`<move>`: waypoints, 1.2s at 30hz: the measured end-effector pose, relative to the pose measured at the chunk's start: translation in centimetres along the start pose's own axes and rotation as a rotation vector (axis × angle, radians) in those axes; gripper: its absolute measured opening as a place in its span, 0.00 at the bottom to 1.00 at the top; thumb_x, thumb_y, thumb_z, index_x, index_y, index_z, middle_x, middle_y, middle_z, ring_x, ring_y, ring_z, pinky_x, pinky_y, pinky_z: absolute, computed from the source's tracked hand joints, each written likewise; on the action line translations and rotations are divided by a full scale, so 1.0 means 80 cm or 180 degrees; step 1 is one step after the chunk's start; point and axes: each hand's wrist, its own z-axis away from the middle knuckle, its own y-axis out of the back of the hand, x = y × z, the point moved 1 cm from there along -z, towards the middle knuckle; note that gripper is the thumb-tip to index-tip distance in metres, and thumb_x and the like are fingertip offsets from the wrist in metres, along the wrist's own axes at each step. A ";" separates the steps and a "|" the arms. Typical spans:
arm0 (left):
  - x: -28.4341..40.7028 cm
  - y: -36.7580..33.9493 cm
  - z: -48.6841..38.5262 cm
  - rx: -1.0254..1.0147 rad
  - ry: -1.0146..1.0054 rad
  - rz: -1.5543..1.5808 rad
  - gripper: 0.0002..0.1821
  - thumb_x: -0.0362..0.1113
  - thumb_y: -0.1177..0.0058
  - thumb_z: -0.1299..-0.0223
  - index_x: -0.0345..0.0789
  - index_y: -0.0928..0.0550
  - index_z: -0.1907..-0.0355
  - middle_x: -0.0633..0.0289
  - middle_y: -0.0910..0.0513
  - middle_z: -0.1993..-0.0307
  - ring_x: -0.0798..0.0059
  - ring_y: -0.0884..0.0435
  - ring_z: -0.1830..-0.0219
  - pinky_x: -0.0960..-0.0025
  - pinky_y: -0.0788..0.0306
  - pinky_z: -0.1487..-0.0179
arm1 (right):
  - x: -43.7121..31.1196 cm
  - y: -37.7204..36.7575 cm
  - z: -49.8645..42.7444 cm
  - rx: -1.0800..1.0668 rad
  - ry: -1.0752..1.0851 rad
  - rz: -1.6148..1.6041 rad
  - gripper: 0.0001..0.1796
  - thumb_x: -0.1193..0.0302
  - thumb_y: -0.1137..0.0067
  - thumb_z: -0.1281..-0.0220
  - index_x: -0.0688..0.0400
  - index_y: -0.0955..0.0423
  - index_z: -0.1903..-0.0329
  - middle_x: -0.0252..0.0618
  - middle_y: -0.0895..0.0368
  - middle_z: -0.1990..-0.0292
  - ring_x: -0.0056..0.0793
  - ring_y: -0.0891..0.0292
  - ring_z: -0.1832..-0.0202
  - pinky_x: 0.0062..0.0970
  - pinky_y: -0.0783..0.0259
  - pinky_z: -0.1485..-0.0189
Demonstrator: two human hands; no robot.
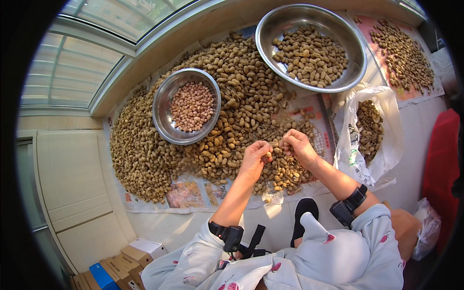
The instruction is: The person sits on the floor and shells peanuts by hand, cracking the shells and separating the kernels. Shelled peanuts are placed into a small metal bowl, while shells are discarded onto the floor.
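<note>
Over a wide pile of unshelled peanuts on newspaper, my left hand pinches what looks like a peanut between thumb and fingertips. Just to its right, my right hand has its fingertips drawn together; whether they hold anything is too small to tell. The two hands are close but apart. A steel bowl of shelled, pinkish peanut kernels rests on the pile, left of my hands. Beyond them stands a large steel basin with unshelled peanuts. A white plastic bag holding empty shells is at the right.
Newspaper sheets lie on the pale floor beneath the pile. More unshelled peanuts are spread at the far right, near a red object. Windows and a low ledge border the far left side. Cardboard boxes stand at the lower left.
</note>
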 end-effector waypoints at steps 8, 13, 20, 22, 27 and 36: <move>-0.007 -0.008 0.001 0.0638 0.0311 0.0569 0.06 0.34 0.51 0.33 0.34 0.24 0.63 0.63 0.22 0.67 0.78 0.23 0.69 0.75 0.25 0.65 | 0.014 -0.021 0.017 -0.0699 0.0954 0.1091 0.12 0.73 0.40 0.43 0.60 0.26 0.56 0.26 0.27 0.77 0.11 0.34 0.75 0.16 0.36 0.72; -0.012 -0.021 0.000 0.0691 0.0363 0.0692 0.05 0.33 0.52 0.32 0.33 0.25 0.61 0.63 0.23 0.65 0.76 0.23 0.65 0.73 0.26 0.63 | 0.020 -0.029 0.024 -0.0254 0.0833 0.1267 0.09 0.72 0.38 0.46 0.62 0.26 0.66 0.28 0.30 0.80 0.13 0.37 0.76 0.18 0.37 0.72; -0.001 -0.017 -0.001 0.0584 -0.0703 -0.1728 0.03 0.30 0.45 0.39 0.33 0.23 0.65 0.70 0.23 0.70 0.85 0.27 0.67 0.78 0.32 0.63 | 0.004 -0.015 0.018 -0.0184 0.0703 0.2192 0.12 0.71 0.39 0.55 0.62 0.34 0.76 0.34 0.31 0.79 0.20 0.35 0.74 0.24 0.36 0.71; -0.003 -0.017 -0.001 0.0280 -0.0768 -0.1832 0.04 0.29 0.44 0.41 0.32 0.21 0.65 0.69 0.20 0.71 0.85 0.25 0.69 0.78 0.31 0.64 | 0.005 -0.015 0.017 -0.0265 0.0708 0.2168 0.12 0.71 0.39 0.55 0.63 0.34 0.76 0.34 0.30 0.78 0.21 0.34 0.74 0.25 0.35 0.70; -0.005 -0.014 -0.003 0.0169 -0.1007 -0.2237 0.03 0.28 0.43 0.43 0.32 0.20 0.67 0.68 0.20 0.73 0.84 0.25 0.72 0.78 0.30 0.66 | 0.009 -0.016 0.018 -0.0226 0.0715 0.1959 0.10 0.71 0.40 0.53 0.63 0.32 0.73 0.35 0.28 0.77 0.21 0.33 0.73 0.26 0.33 0.69; -0.010 -0.014 -0.010 0.0670 -0.0544 -0.1545 0.03 0.28 0.47 0.39 0.30 0.22 0.69 0.68 0.22 0.76 0.85 0.27 0.75 0.78 0.33 0.72 | -0.006 -0.016 0.029 -0.0449 0.0703 0.1212 0.10 0.72 0.39 0.45 0.61 0.31 0.67 0.29 0.26 0.74 0.12 0.35 0.74 0.16 0.39 0.73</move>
